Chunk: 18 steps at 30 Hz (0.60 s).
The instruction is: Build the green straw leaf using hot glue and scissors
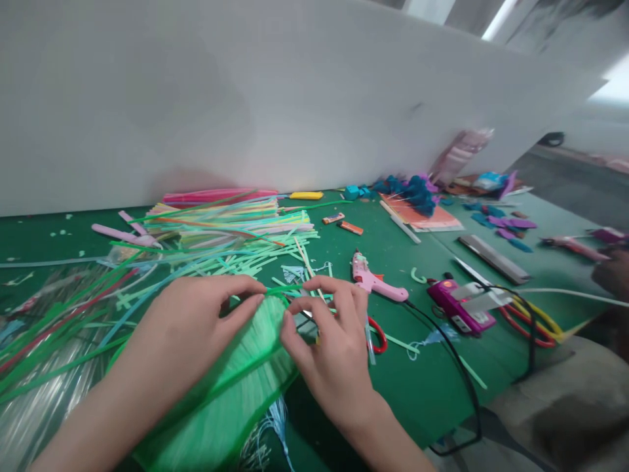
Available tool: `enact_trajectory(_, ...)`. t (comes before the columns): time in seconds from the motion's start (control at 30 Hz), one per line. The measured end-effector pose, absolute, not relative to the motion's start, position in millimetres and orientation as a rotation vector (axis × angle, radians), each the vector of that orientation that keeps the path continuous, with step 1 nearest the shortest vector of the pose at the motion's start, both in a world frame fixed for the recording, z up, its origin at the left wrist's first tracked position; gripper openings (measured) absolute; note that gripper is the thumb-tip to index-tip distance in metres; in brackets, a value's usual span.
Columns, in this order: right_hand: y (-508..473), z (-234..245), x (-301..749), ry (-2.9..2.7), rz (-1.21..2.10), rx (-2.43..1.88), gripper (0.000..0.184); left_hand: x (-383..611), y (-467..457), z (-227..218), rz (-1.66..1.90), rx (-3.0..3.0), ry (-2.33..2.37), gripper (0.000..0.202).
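My left hand [196,328] pinches a thin green strip [282,289] between thumb and index finger. The strip lies along the upper edge of a sheer, pleated green piece [236,387] with darker green edging. My right hand [339,347] pinches the same upper edge a little to the right, its thumb and fingers curled in. Both hands are close together above the green table [398,367]. Below the green piece hangs a light blue tassel [278,419]. Red-handled scissors [378,334] lie partly hidden behind my right hand.
A pink glue gun [376,278] lies beyond my right hand, its black cord trailing right. Coloured strips [221,223] are heaped at the back left, clear plastic sleeves [49,406] at the front left. A magenta box [459,308] sits to the right. Another person's hand [614,269] shows at the right edge.
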State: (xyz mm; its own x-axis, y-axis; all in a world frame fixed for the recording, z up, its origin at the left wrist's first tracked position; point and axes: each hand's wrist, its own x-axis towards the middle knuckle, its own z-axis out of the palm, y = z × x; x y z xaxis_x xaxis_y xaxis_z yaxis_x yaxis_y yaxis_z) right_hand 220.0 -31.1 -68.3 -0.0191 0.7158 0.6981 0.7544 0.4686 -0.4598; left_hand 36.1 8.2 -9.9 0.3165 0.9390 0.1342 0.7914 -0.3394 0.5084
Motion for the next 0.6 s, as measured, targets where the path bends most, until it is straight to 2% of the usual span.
enact_trajectory(0.2, -39.9, -61.3, 239.8, -1.826, 0.155, -1.285, 0.01, 35.4, 7.2, -7.7, 0.558, 2.253, 1.562, 0.03)
enact_trajectory(0.3, -36.9, -62.1, 238.6, -1.83, 0.064, -1.225, 0.004, 35.8, 6.7, -7.9, 0.568, 2.256, 1.561, 0.029)
enact_trajectory(0.4, -31.1, -63.0, 233.6, -1.837, -0.063, -1.182, 0.011, 35.4, 6.4, -8.2, 0.572, 2.273, 1.553, 0.028)
enact_trajectory(0.6, -21.9, -62.7, 228.7, -1.866, -0.185, -1.15, 0.005, 36.6, 3.3, -8.1, 0.586, 2.292, 1.522, 0.028)
